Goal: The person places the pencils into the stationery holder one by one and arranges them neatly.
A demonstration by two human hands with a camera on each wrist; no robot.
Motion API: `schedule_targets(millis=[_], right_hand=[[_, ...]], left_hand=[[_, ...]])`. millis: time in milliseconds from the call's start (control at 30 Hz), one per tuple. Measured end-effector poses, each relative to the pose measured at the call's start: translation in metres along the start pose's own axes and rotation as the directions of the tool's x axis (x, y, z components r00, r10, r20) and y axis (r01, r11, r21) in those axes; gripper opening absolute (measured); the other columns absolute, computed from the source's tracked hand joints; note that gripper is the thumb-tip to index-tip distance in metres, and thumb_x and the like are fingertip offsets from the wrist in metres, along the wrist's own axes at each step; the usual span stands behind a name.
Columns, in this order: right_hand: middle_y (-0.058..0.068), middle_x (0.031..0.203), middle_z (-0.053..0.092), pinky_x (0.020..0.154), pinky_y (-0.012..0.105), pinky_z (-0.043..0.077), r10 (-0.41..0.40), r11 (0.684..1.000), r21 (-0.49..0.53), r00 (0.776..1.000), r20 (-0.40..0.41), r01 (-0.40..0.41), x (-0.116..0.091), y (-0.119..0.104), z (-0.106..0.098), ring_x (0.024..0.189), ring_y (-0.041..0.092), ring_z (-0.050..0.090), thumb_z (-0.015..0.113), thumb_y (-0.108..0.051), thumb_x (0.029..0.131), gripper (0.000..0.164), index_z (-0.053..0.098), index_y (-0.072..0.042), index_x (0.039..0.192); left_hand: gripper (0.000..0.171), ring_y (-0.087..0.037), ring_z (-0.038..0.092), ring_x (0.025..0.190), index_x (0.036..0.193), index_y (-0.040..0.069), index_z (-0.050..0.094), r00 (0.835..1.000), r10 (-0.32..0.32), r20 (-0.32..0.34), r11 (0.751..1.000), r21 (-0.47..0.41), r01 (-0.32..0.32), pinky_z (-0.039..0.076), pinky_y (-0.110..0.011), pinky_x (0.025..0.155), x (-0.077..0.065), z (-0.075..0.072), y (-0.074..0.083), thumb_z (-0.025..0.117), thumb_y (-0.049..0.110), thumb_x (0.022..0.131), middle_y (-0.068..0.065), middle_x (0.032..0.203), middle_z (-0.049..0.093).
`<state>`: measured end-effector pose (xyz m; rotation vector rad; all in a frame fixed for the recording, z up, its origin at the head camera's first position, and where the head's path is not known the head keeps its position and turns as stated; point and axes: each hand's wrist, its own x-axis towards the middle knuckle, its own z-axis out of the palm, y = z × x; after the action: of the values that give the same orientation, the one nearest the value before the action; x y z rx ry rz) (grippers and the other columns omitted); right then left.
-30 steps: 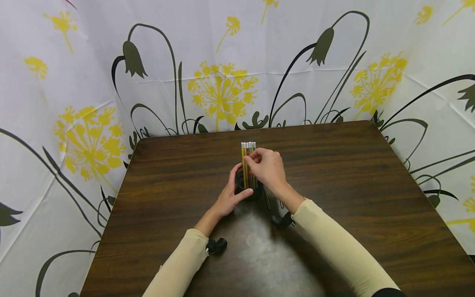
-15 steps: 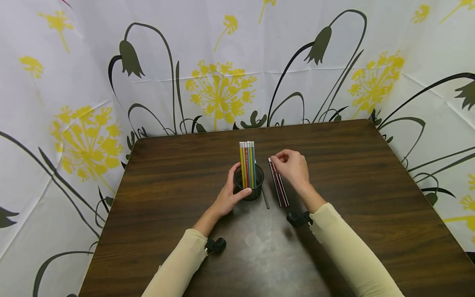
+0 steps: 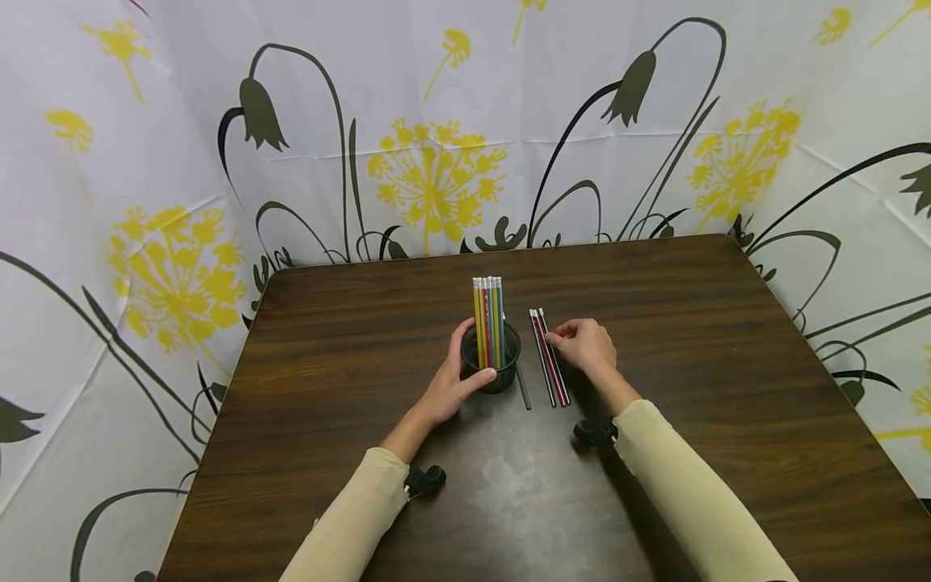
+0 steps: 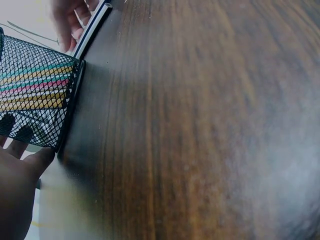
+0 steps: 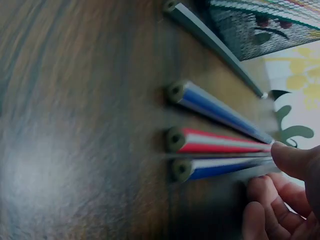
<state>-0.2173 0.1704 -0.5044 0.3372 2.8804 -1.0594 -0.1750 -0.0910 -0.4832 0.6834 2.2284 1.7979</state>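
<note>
My left hand (image 3: 449,388) grips a black mesh pencil cup (image 3: 499,381) from its left side, thumb across the front. Several striped pencils (image 3: 480,323) in yellow, red and blue stand upright in the cup, white eraser ends up. Right of it, three pencils lie side by side on the table: a blue-and-white one (image 5: 215,107), a red-and-white one (image 5: 220,142) and another blue-and-white one (image 5: 215,167). My right hand (image 3: 585,346) pinches at the rightmost blue-and-white pencil near its eraser end. In the right wrist view the thumb covers the pencils' far ends.
A dark grey-green pencil (image 3: 523,388) lies close against the right side of the cup. The brown wooden table (image 3: 691,339) reaches back to a white curtain (image 3: 567,48) printed with yellow and dark green flowers.
From over the cup's pencils, my right hand has moved right to the lying pencils, then slightly down along them. These pencils now lie a little farther apart. The left hand keeps its hold.
</note>
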Motion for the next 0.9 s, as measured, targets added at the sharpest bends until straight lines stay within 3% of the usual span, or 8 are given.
schedule_targets(millis=[133, 300, 533, 900], right_hand=[[-0.003, 0.086, 0.072, 0.063, 0.041, 0.048, -0.002, 0.999, -0.04, 1.0, -0.015, 0.001, 0.003, 0.003, 0.004, 0.081, 0.022, 0.064, 0.072, -0.046, 0.086, 0.029, 0.078, -0.019, 0.094], [-0.004, 0.087, 0.072, 0.066, 0.043, 0.048, 0.002, 0.997, -0.08, 1.0, -0.026, -0.004, 0.005, 0.002, 0.006, 0.084, 0.024, 0.064, 0.072, -0.045, 0.086, 0.024, 0.077, -0.021, 0.09], [0.003, 0.091, 0.072, 0.069, 0.047, 0.049, -0.031, 0.989, -0.145, 0.999, -0.021, 0.028, 0.005, -0.004, 0.003, 0.084, 0.028, 0.065, 0.072, -0.039, 0.086, 0.022, 0.076, -0.017, 0.088], [0.005, 0.094, 0.071, 0.071, 0.047, 0.049, -0.041, 0.983, -0.177, 0.999, -0.001, 0.04, 0.007, -0.005, 0.002, 0.085, 0.028, 0.064, 0.072, -0.038, 0.086, 0.022, 0.074, -0.017, 0.09]], left_hand=[[0.083, -0.036, 0.027, 0.14, 0.156, 0.012, 0.009, 1.0, 0.008, -0.012, 1.0, 0.0, -0.008, 0.019, -0.062, 0.111, 0.002, 0.001, -0.015, 0.064, 0.009, 0.093, -0.021, 0.154, 0.026], [0.084, -0.029, 0.031, 0.139, 0.155, 0.027, 0.011, 0.999, 0.006, -0.033, 1.0, 0.019, -0.005, 0.022, -0.058, 0.111, 0.006, 0.002, -0.037, 0.067, 0.018, 0.093, -0.011, 0.154, 0.029], [0.083, -0.025, 0.032, 0.138, 0.154, 0.035, 0.013, 0.999, -0.009, -0.048, 1.0, 0.019, 0.01, 0.024, -0.055, 0.111, 0.007, 0.002, -0.039, 0.068, 0.023, 0.092, -0.004, 0.153, 0.03], [0.083, -0.026, 0.03, 0.139, 0.154, 0.032, 0.013, 0.999, 0.007, -0.038, 1.0, -0.002, -0.007, 0.023, -0.057, 0.111, 0.006, 0.002, -0.037, 0.067, 0.018, 0.093, -0.005, 0.155, 0.027]])
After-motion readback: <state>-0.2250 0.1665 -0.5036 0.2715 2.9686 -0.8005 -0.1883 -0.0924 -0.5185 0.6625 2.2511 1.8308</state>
